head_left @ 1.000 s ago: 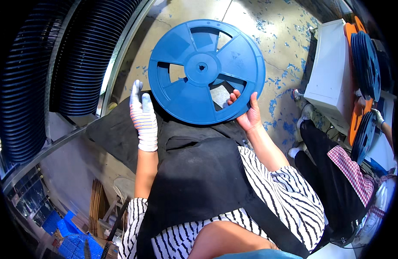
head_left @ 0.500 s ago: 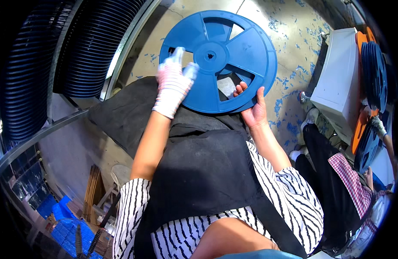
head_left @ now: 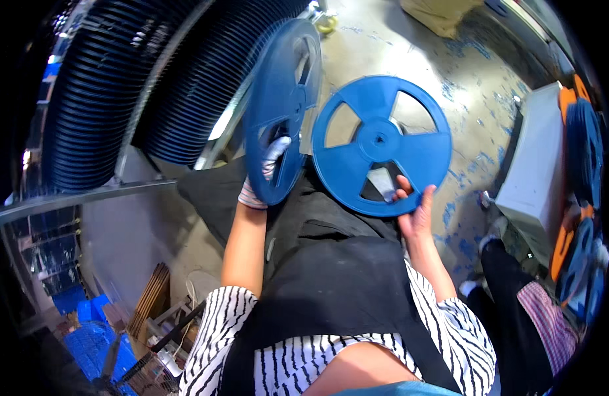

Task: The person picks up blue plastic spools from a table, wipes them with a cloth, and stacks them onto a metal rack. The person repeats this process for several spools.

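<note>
My left hand (head_left: 270, 173), in a striped white glove, grips a blue plastic reel (head_left: 257, 112) by its lower part, the fingers through one of its cut-out windows. This reel is tilted nearly edge-on. Bare and closed on the rim of another blue reel (head_left: 344, 153), my right hand (head_left: 415, 204) has its thumb on the face and fingertips showing in the lower window. That reel faces up, with three windows and a small centre hole. The two are apart, held above my black apron (head_left: 331, 284).
Long rows of dark blue discs (head_left: 93, 105) stand on a metal rack at the left. To the right are a white cabinet (head_left: 530, 152), more blue reels (head_left: 582, 152) on orange parts, and another person's legs (head_left: 509, 284). Blue flakes litter the floor (head_left: 410, 59).
The two reels, earlier stacked together in my right hand, are now apart. My left hand has taken one and tilted it up toward the rack; the other stays in my right hand.
</note>
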`<state>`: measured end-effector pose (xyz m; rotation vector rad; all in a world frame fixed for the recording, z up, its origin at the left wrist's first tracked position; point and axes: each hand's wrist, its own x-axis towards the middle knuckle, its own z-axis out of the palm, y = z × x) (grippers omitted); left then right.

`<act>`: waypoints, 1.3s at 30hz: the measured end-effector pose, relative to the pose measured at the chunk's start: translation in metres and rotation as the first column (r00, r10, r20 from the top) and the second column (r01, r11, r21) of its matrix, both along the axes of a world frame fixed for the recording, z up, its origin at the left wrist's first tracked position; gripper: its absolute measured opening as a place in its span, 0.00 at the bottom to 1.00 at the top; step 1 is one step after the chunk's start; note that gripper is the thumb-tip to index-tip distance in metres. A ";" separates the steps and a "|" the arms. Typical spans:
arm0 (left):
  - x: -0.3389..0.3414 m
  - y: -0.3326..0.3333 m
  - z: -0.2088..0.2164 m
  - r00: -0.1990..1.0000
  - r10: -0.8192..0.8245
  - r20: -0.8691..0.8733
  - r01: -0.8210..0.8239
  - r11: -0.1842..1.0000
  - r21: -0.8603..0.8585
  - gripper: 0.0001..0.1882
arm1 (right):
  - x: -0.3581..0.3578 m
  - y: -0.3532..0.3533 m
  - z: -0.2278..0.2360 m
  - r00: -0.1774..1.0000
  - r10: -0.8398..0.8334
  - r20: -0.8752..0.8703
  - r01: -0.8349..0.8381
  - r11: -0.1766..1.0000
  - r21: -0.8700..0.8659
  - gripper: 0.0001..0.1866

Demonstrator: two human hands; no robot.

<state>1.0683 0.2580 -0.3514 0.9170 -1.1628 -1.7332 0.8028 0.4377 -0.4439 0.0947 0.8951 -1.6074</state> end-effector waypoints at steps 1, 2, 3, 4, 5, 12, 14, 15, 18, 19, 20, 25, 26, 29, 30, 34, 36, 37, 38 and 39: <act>0.012 0.001 0.007 0.971 0.030 -0.238 0.025 0.975 0.221 0.29 | -0.002 0.000 -0.001 0.999 -0.027 0.037 0.027 1.000 0.011 0.37; 0.024 0.001 0.013 0.885 0.108 -0.454 0.102 0.904 0.415 0.29 | -0.002 -0.002 -0.001 0.998 -0.045 0.052 0.044 0.999 0.027 0.37; 0.024 0.005 0.024 0.829 0.133 -0.543 0.135 0.895 0.426 0.32 | -0.004 -0.002 -0.008 0.994 -0.059 0.088 0.059 0.998 0.012 0.38; 0.027 0.009 0.026 0.791 0.153 -0.592 0.121 0.910 0.396 0.36 | -0.005 -0.001 -0.013 0.990 -0.072 0.122 0.073 0.997 0.003 0.38; 0.031 0.010 0.026 0.750 0.171 -0.639 0.109 0.921 0.375 0.37 | -0.005 -0.003 -0.018 0.985 -0.077 0.156 0.078 0.997 -0.002 0.39; 0.026 0.020 0.027 0.527 0.201 -0.825 0.197 0.916 0.349 0.39 | -0.006 -0.006 -0.014 0.983 -0.070 0.169 0.082 0.994 -0.069 0.39; 0.026 0.020 0.027 0.573 0.147 -0.806 0.176 0.939 0.296 0.35 | -0.007 -0.007 -0.017 0.983 -0.063 0.174 0.079 0.993 -0.086 0.40; 0.027 0.021 0.026 0.564 0.140 -0.814 0.165 0.947 0.277 0.35 | -0.006 -0.008 -0.013 0.983 -0.053 0.175 0.073 0.991 -0.108 0.40; 0.030 0.018 0.021 0.544 0.127 -0.829 0.159 0.955 0.251 0.37 | -0.001 -0.011 -0.002 0.979 -0.081 0.186 0.103 0.988 -0.115 0.41; 0.030 0.018 0.022 0.545 0.135 -0.827 0.163 0.951 0.263 0.36 | -0.003 -0.010 -0.004 0.973 -0.090 0.213 0.113 0.989 -0.096 0.42; 0.031 0.018 0.021 0.547 0.144 -0.825 0.167 0.947 0.275 0.36 | -0.005 -0.010 -0.008 0.968 -0.082 0.235 0.108 0.989 -0.100 0.42; 0.038 0.022 0.013 0.504 0.152 -0.850 0.141 0.957 0.255 0.35 | -0.016 -0.006 -0.033 0.956 -0.040 0.290 0.089 0.984 -0.156 0.40; 0.039 0.023 0.012 0.506 0.171 -0.846 0.125 0.955 0.268 0.36 | -0.020 -0.005 -0.041 0.957 -0.022 0.289 0.078 0.980 -0.184 0.40; 0.041 0.027 0.018 0.532 0.189 -0.826 0.109 0.951 0.288 0.37 | -0.022 -0.005 -0.040 0.951 -0.012 0.308 0.057 0.989 -0.139 0.39; 0.043 0.026 0.016 0.520 0.193 -0.832 0.100 0.954 0.284 0.38 | -0.021 -0.008 -0.037 0.950 -0.004 0.313 0.053 0.988 -0.147 0.40; 0.053 0.035 0.012 0.499 0.199 -0.843 0.073 0.960 0.270 0.39 | -0.017 -0.013 -0.027 0.950 -0.056 0.307 0.089 0.992 -0.095 0.40; 0.060 0.039 0.013 0.483 0.215 -0.849 0.066 0.957 0.281 0.39 | -0.016 -0.017 -0.024 0.950 -0.061 0.305 0.083 0.995 -0.060 0.39; 0.066 0.039 0.012 0.500 0.188 -0.846 0.104 0.956 0.274 0.39 | -0.016 -0.018 -0.023 0.949 -0.060 0.309 0.081 0.995 -0.056 0.39; 0.066 0.040 0.012 0.455 0.173 -0.873 0.110 0.962 0.248 0.39 | -0.016 -0.019 -0.022 0.948 -0.058 0.313 0.078 0.996 -0.053 0.39; 0.063 0.039 0.011 0.403 0.147 -0.903 0.122 0.970 0.212 0.39 | -0.017 -0.020 -0.022 0.958 -0.082 0.276 0.099 0.994 -0.048 0.40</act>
